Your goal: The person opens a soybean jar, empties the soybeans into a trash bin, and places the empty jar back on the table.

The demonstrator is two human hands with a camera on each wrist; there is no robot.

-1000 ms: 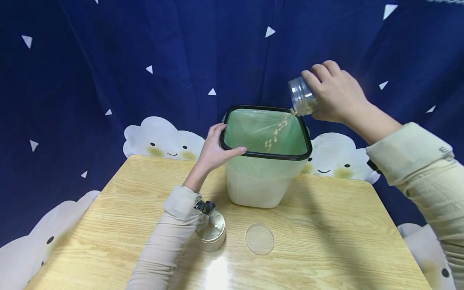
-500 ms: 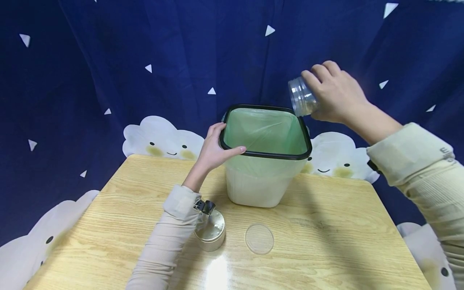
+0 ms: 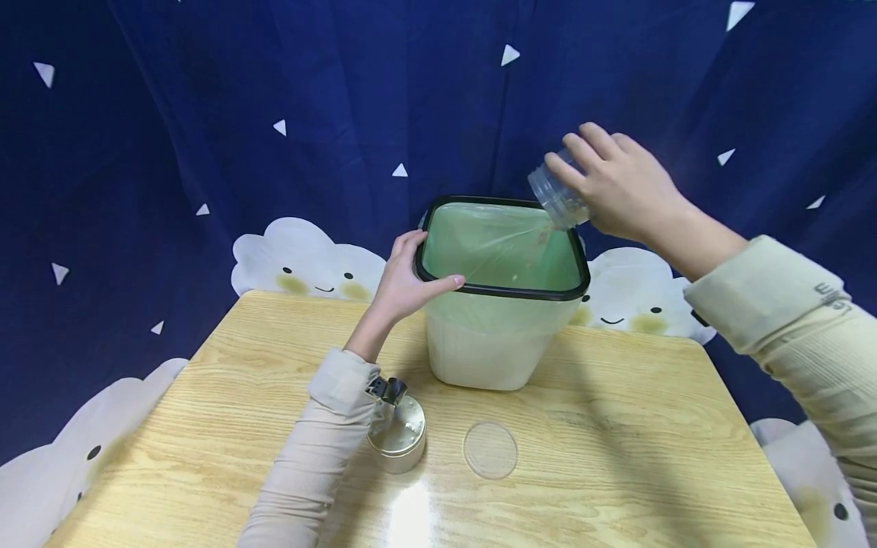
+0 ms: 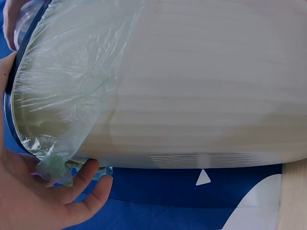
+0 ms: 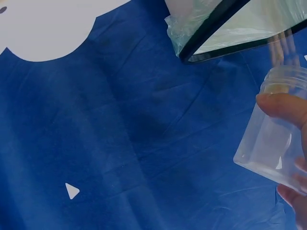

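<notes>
My right hand (image 3: 626,186) grips a clear plastic jar (image 3: 553,198), tipped with its mouth over the right side of a trash bin (image 3: 486,354). A blurred stream of small tan bits (image 5: 283,48) falls from the mouth into the bin. Inside the jar, in the right wrist view, little is left but a few bits near the neck. My left hand (image 3: 403,278) holds the bin's black rim (image 3: 510,292) at its left side, thumb over the front edge. In the left wrist view its fingers curl beside the bunched end of the green bag (image 4: 57,167) lining the bin.
A round silver tin (image 3: 400,438) stands on the wooden table (image 3: 617,472), partly behind my left wrist. To its right lies a flat clear disc (image 3: 489,450). A blue curtain (image 3: 329,114) with white clouds and triangles hangs behind the table.
Tan pieces poured in a stream a second ago, stopped half a second ago, and fall again now. My right hand has shifted left and tipped the jar farther down. The left hand stays put.
</notes>
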